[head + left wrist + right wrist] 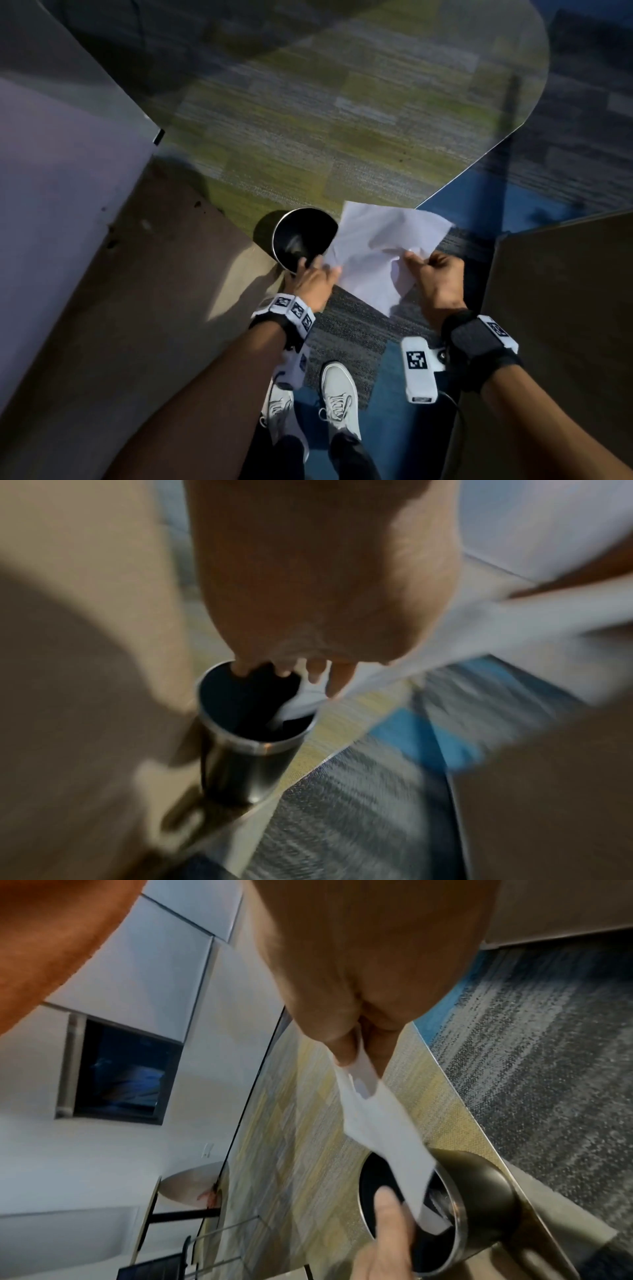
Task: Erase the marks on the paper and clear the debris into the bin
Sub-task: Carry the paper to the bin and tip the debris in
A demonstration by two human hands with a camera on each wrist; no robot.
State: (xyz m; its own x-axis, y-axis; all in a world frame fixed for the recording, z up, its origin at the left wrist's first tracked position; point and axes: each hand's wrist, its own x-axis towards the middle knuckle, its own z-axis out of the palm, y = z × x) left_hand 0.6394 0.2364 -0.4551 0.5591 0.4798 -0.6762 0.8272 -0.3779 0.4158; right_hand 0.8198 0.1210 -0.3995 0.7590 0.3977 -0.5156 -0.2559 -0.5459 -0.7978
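Note:
A round metal bin (275, 236) with a dark inside stands on the floor in front of my feet. My right hand (428, 267) pinches a creased white sheet of paper (376, 246) at its near edge and holds it tilted, its lower left corner over the bin's mouth. My left hand (318, 265) reaches over the bin's near rim with straight fingers that touch the paper's left corner. In the left wrist view the fingers (284, 673) hang over the bin (240, 772) beside the blurred paper (479, 631). In the right wrist view the paper (383, 1137) dips into the bin (486, 1183).
A beige tabletop (102, 308) lies at the left, right against the bin. A dark brown panel (565, 308) stands at the right. My white shoes (339, 394) are on blue and grey carpet; green carpet (342, 120) spreads beyond the bin.

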